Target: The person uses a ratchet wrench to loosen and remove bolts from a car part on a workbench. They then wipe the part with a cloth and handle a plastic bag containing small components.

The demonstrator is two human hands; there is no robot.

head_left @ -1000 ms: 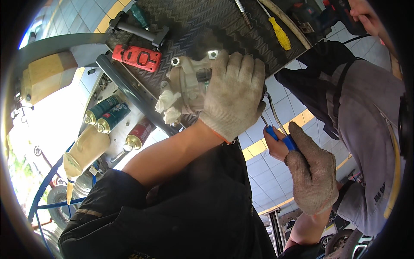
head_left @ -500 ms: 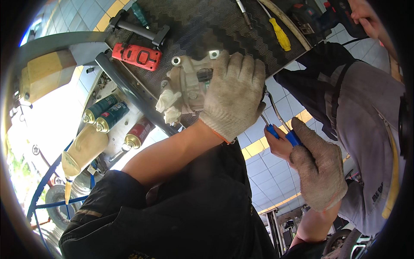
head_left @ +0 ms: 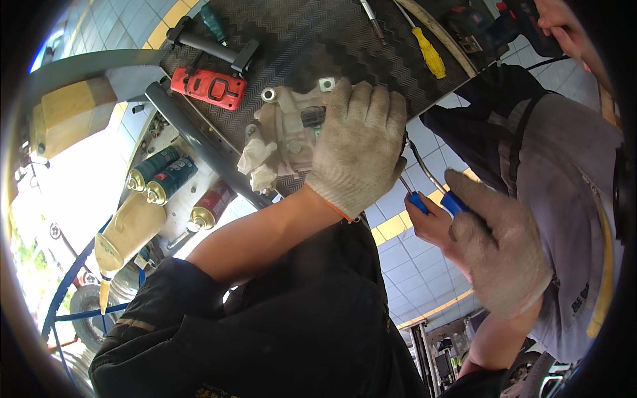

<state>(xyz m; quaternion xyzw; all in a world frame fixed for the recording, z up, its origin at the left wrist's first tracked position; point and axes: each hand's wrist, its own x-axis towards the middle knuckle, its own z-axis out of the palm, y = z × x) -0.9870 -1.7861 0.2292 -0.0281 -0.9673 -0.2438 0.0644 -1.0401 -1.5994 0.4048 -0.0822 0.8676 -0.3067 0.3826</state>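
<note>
My gloved left hand (head_left: 356, 146) grips a cast-metal component (head_left: 292, 136) on a dark ribbed-mat workbench (head_left: 279, 46), its fingers curved over the right side. Crumpled white wrapping (head_left: 255, 156) covers fittings on the component's left. Below and right, my gloved right hand (head_left: 497, 242) is closed on the blue handle of a bent metal tool (head_left: 451, 202), whose shaft runs up to the component's right side, where the tip is hidden. Beside it, a co-worker's bare hand (head_left: 431, 225) holds a second blue-handled tool (head_left: 418, 202), also reaching toward that side.
A red tool (head_left: 209, 86), grey puller-like tool (head_left: 212, 50), yellow screwdriver (head_left: 431, 53) and power tool (head_left: 478, 30) lie around the bench. Spray cans (head_left: 166, 182) stand on a side shelf (head_left: 179, 232). A person (head_left: 557, 179) in grey stands right; another hand (head_left: 561, 26) is top right.
My right hand has moved right and slightly upward with the blue-handled tool, whose handle has shifted with it. The co-worker's hand moved a little too; my left hand stays on the component.
</note>
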